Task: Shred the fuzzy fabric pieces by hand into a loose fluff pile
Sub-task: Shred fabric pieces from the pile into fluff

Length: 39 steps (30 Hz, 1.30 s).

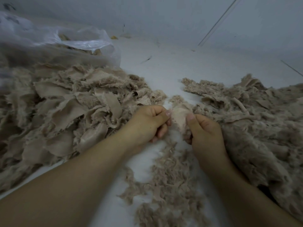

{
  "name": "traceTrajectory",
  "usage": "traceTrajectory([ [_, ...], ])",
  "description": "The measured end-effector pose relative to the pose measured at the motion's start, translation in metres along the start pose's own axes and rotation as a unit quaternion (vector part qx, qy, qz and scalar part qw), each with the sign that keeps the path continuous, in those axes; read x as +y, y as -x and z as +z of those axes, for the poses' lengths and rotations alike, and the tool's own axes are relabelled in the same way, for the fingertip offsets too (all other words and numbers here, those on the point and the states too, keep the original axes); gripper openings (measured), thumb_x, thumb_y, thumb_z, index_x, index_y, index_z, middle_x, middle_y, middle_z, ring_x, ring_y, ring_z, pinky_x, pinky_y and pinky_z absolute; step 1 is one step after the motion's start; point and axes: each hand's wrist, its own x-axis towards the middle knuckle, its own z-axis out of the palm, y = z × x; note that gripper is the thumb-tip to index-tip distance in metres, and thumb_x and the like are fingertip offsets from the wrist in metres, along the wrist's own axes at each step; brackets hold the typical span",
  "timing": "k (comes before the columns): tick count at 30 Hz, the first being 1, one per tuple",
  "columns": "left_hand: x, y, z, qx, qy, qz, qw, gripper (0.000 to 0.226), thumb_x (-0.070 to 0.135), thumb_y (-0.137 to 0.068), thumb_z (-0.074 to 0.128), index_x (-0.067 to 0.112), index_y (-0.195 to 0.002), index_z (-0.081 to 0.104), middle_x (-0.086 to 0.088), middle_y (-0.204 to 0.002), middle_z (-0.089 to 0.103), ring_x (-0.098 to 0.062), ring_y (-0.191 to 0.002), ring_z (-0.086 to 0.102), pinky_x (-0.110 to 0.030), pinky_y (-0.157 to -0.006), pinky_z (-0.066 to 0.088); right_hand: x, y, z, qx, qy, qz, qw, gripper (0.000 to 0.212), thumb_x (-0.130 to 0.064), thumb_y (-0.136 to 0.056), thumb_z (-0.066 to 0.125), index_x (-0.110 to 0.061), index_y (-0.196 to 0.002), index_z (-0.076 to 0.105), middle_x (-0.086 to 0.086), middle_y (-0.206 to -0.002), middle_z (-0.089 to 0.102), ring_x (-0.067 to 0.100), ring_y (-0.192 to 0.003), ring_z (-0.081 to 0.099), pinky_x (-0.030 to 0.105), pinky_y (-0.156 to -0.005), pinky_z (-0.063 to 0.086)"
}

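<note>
Fingers [190,118] of both hands are curled tight on one small fabric piece [179,117], the left hand [147,125] pinching its left edge between thumb and forefinger and the right hand [205,133] pinching its right edge, with the woven backing turned up between the two thumbs. The piece is held just above the white surface [172,66], in the gap between the two heaps. To tear it well, I would judge that the thumbs should stay close together, so the pull starts at one short stretch of edge, and that the hands should draw apart sideways rather than twist; a grip set too far apart would likely only stretch the cloth. Nearest the camera, under and between the forearms, a trail of loose fluff [168,182] lies scattered on the surface, which looks like the place where the shredded bits fall. To the right, touching the right wrist, a large heap of fuzzy material [255,128] spreads out to the frame edge; whether it is all finished fluff or partly whole cloth I cannot tell. To the left, a pile of flat fabric pieces [73,104] with frayed edges lies just beside the left hand, seemingly still to be shredded, so much of the work appears to remain. Farther back on the left, a clear plastic bag [65,41] holding more tan material rests against that pile. Nothing stands between the hands and either heap.
</note>
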Motion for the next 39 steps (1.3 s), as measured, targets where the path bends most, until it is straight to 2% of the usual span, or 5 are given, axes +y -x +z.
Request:
traceTrajectory([
  [6, 0.001, 0.002, 0.002, -0.033, 0.01, -0.006, 0.999, 0.042, 0.054, -0.081, 0.066, 0.013, -0.072, 0.06, -0.009, -0.05, 0.053, -0.018, -0.032, 0.04, -0.018, -0.038, 0.029, 0.0, 0.002, 0.002, -0.062, 0.0, -0.008, 0.998, 0.044, -0.023, -0.103, 0.049, 0.005, -0.072, 0.061, 0.027, -0.062, 0.059, 0.031, -0.055, 0.057, 0.033, -0.053, 0.05],
  [11, -0.004, -0.001, 0.0, -0.017, 0.04, -0.023, 0.999, 0.023, 0.02, -0.097, 0.057, 0.0, -0.085, 0.057, -0.009, -0.044, 0.05, -0.019, -0.03, 0.035, -0.021, -0.038, 0.025, 0.0, 0.001, 0.0, -0.014, 0.002, 0.012, 1.0, 0.04, -0.019, -0.103, 0.048, 0.002, -0.073, 0.064, 0.005, -0.052, 0.052, 0.011, -0.048, 0.046, 0.023, -0.047, 0.04],
  [22, -0.005, -0.001, 0.002, -0.003, 0.024, 0.005, 1.0, 0.032, 0.023, -0.101, 0.052, -0.005, -0.084, 0.055, -0.005, -0.037, 0.041, -0.013, -0.028, 0.028, -0.017, -0.035, 0.023, -0.002, 0.002, -0.001, 0.005, 0.053, 0.0, 0.999, 0.035, -0.021, -0.1, 0.055, -0.008, -0.069, 0.064, -0.007, -0.047, 0.049, 0.006, -0.046, 0.044, 0.025, -0.047, 0.041],
  [33, 0.0, 0.001, -0.003, -0.144, -0.055, -0.019, 0.988, 0.033, 0.023, -0.098, 0.056, 0.006, -0.07, 0.056, -0.001, -0.035, 0.04, -0.011, -0.029, 0.025, -0.019, -0.035, 0.02, -0.003, 0.001, 0.0, 0.041, -0.008, 0.002, 0.999, 0.032, -0.023, -0.098, 0.06, 0.003, -0.08, 0.069, 0.024, -0.068, 0.065, 0.032, -0.055, 0.057, 0.039, -0.05, 0.048],
  [39, 0.009, -0.008, -0.015, 0.075, 0.273, 0.107, 0.953, 0.033, 0.032, -0.105, 0.036, 0.014, -0.087, 0.056, -0.013, -0.077, 0.07, -0.022, -0.04, 0.053, -0.023, -0.04, 0.039, -0.003, -0.004, 0.001, 0.119, -0.066, 0.023, 0.99, 0.035, -0.016, -0.106, 0.04, -0.013, -0.081, 0.065, -0.006, -0.062, 0.053, 0.006, -0.052, 0.047, 0.021, -0.045, 0.039],
])
